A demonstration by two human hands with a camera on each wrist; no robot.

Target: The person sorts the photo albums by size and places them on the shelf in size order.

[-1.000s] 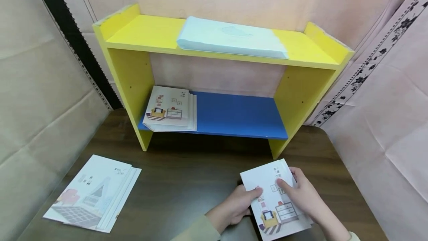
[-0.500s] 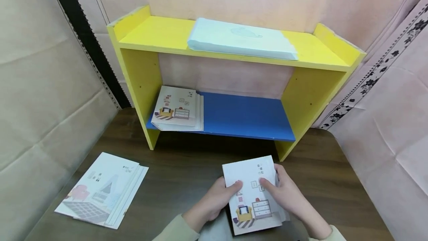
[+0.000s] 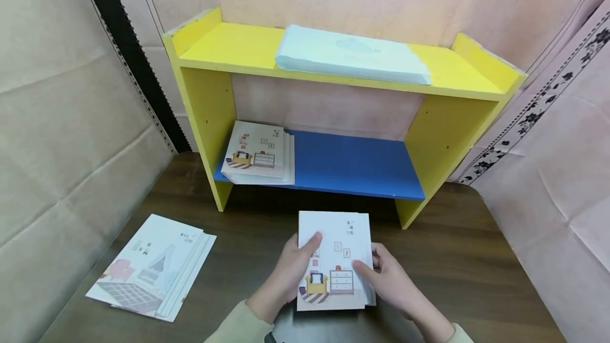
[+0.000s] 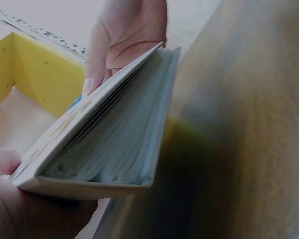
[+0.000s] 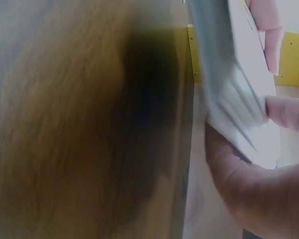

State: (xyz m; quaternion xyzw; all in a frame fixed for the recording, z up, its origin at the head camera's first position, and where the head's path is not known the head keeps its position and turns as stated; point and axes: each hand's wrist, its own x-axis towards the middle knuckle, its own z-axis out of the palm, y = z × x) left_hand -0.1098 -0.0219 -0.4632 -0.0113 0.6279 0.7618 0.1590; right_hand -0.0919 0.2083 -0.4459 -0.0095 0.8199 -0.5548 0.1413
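A small stack of white notebooks is held above the table, its top cover printed with a yellow armchair and a drawer chest. My left hand grips the left side, thumb on the front cover. On the opposite side, my right hand holds the lower right edge between thumb and fingers. Layered edges of the notebooks show in the left wrist view. Similar notebooks stand leaning at the left end of the blue shelf. More notebooks, with a pale building on the cover, lie fanned on the table at left.
A yellow rack with a blue lower shelf stands at the back of the brown table. On its top board lies a light-blue pack with a whale drawing. Pale cloth hangs around the sides.
Both hands have carried the notebook stack leftward and turned it from tilted to nearly straight. The view has shifted slightly too. The notebooks on the shelf and table stay in place.
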